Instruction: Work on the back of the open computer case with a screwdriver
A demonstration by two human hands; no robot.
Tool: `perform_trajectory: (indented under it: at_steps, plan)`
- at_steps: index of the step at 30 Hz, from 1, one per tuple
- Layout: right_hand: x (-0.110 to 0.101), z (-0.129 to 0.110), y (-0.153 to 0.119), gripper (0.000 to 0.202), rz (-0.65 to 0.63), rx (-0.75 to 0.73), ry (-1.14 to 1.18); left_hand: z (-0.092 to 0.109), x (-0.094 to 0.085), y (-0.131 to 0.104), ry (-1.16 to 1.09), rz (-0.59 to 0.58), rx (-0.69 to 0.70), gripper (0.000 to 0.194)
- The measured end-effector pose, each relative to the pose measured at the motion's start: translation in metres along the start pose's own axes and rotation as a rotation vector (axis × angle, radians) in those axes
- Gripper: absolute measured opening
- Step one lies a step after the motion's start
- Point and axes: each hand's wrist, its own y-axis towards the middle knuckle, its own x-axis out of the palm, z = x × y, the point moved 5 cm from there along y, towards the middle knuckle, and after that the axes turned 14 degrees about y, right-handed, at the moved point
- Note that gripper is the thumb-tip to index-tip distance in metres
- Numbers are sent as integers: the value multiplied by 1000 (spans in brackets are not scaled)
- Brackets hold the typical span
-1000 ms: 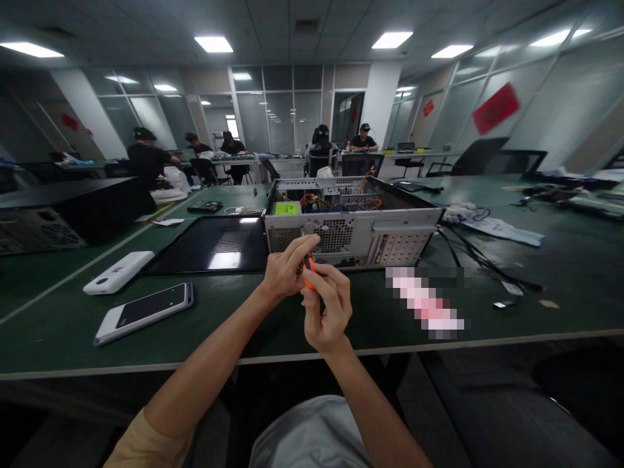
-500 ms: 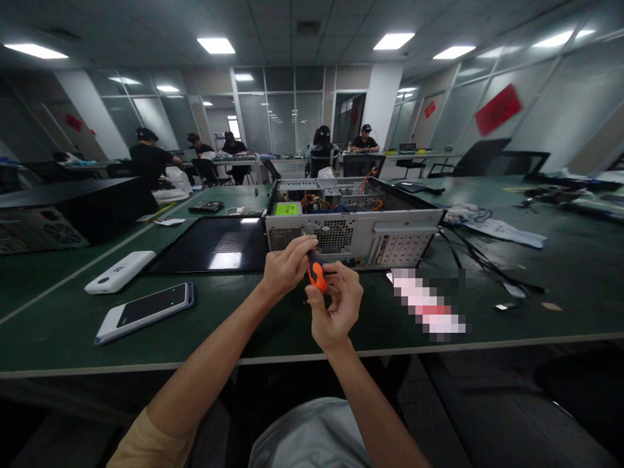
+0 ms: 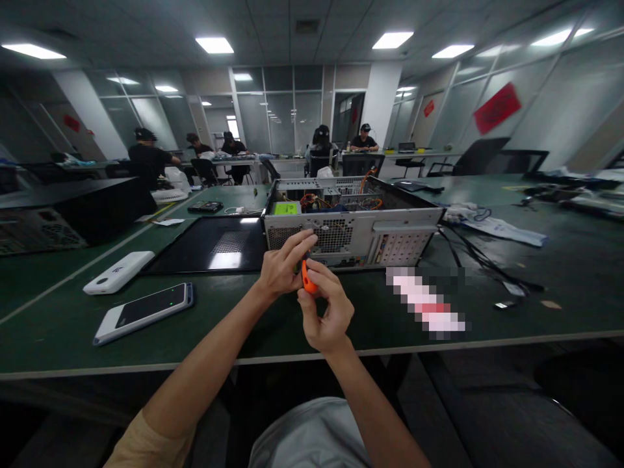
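At the middle of the head view, my right hand (image 3: 327,311) pinches the orange end of a screwdriver (image 3: 309,278) with an orange and black handle. My left hand (image 3: 283,263) is closed around the forward part of that screwdriver, index finger stretched toward the case. The screwdriver's tip is hidden behind my left fingers. Just beyond lies an opened computer case (image 3: 409,224) on its side, its rear panel with vent grille and slot covers facing me. Inside it show wires and a box with a green label (image 3: 286,208).
A black side panel (image 3: 190,250) lies left of the case. Nearer left are a white power bank (image 3: 118,272) and a phone-like device (image 3: 146,312). Black cables (image 3: 480,257) and a glove (image 3: 507,229) lie right. Another computer case (image 3: 82,208) stands far left. People sit at tables behind.
Both hands and the screwdriver have shifted slightly left. My right fingers have turned around the handle, and my left fingers are more stretched out. The case has stayed put.
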Motion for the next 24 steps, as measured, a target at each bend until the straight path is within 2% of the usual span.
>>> perform_trajectory:
  at_steps: [3,5,10,16,20,24]
  plan:
    - [4,-6,3,35,-78,-42,-50,2,0,1,37,28,-3,40]
    - [3,-6,5,34,-82,-18,-49,3,-1,1,24,33,-26,37]
    - [-5,0,7,19,42,20,-48,7,1,2,-46,-4,-90,32]
    - [-6,13,-2,55,245,152,164,5,6,1,-45,18,-116,29]
    - [-7,14,-2,37,269,191,136,6,3,2,-30,29,-71,33]
    - [-10,10,1,30,225,173,28,7,0,4,-19,40,-62,34]
